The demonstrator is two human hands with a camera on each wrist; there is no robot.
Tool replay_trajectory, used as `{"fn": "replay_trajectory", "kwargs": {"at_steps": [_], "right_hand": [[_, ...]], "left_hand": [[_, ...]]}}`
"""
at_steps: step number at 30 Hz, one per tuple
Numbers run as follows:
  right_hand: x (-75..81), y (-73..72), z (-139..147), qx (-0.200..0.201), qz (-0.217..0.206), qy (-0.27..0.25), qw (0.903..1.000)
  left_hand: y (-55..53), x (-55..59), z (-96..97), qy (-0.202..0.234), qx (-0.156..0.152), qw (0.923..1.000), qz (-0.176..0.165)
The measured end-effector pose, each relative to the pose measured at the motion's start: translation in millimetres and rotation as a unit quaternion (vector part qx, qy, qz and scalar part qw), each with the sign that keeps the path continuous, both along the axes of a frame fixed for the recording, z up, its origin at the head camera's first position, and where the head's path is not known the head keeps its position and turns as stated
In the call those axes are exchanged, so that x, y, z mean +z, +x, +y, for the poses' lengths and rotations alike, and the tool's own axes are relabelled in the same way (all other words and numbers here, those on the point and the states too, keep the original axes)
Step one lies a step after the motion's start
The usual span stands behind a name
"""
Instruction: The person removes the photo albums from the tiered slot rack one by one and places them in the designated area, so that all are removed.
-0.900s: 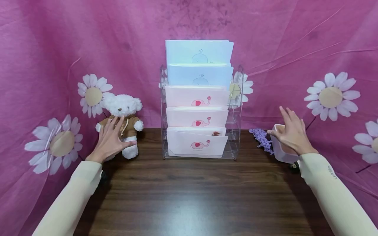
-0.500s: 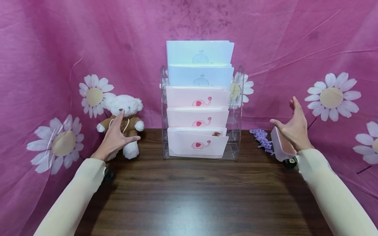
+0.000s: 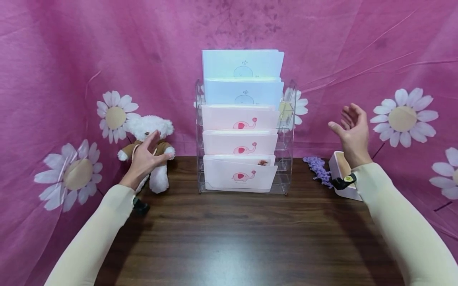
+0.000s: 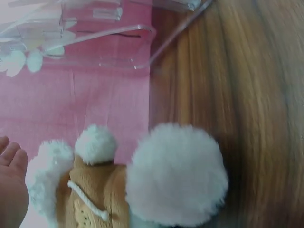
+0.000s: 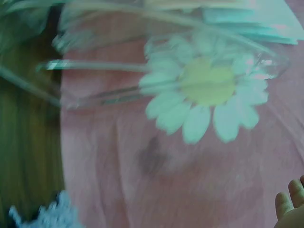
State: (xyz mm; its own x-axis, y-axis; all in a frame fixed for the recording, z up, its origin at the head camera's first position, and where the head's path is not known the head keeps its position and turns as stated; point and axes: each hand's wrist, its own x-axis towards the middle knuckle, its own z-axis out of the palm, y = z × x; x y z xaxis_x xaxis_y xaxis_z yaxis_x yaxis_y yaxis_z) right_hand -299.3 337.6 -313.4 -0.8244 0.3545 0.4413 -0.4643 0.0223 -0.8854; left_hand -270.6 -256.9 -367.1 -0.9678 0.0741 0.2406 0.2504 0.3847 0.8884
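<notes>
My left hand (image 3: pixel 144 159) hovers in front of a white teddy bear (image 3: pixel 159 178) in a brown hoodie, thumb and fingers spread apart and holding nothing. Over a pale pink box (image 3: pixel 336 169) at the right, my right hand (image 3: pixel 354 137) is raised with loosely bent fingers and nothing in it. Between the hands stands a clear tiered rack (image 3: pixel 282 186). Blue whale folders (image 3: pixel 243 89) fill its upper tiers, and pink elephant folders (image 3: pixel 239 174) its lower ones. In the left wrist view the bear's hoodie (image 4: pixel 97 190) and a fluffy foot (image 4: pixel 175 175) show close by.
A purple fuzzy bundle (image 3: pixel 317 171) lies between the rack and the box. Everything stands on a dark wooden table (image 3: pixel 229 234). Behind it hangs a pink cloth (image 3: pixel 322 47) printed with large daisies. A black wrist camera (image 3: pixel 343 182) sits at the right cuff.
My right hand has risen from the pink box, turning palm inward, and more of the box shows. My left hand has shifted slightly right across the bear.
</notes>
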Motion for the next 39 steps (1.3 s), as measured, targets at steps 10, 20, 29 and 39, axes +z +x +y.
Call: {"fn": "replay_trajectory", "kwargs": {"at_steps": [10, 20, 29, 39], "right_hand": [[37.4, -14.6, -24.8, 0.036, 0.046, -0.062, 0.9964], [72.5, -38.9, -56.6, 0.086, 0.075, -0.088, 0.9896], [102.7, -60.5, -84.3, 0.119, 0.056, -0.07, 0.9889], [121.9, -75.6, -103.4, 0.143, 0.015, -0.006, 0.9896]], "left_hand": [[-7.7, 12.8, 14.1, 0.08, -0.028, 0.9953, -0.046], [-29.4, 19.3, 47.8, 0.088, -0.028, 0.9953, -0.029], [-37.7, 21.2, 74.6, 0.082, -0.054, 0.9939, -0.051], [-39.3, 21.3, 87.3, 0.065, -0.045, 0.9957, -0.048]]}}
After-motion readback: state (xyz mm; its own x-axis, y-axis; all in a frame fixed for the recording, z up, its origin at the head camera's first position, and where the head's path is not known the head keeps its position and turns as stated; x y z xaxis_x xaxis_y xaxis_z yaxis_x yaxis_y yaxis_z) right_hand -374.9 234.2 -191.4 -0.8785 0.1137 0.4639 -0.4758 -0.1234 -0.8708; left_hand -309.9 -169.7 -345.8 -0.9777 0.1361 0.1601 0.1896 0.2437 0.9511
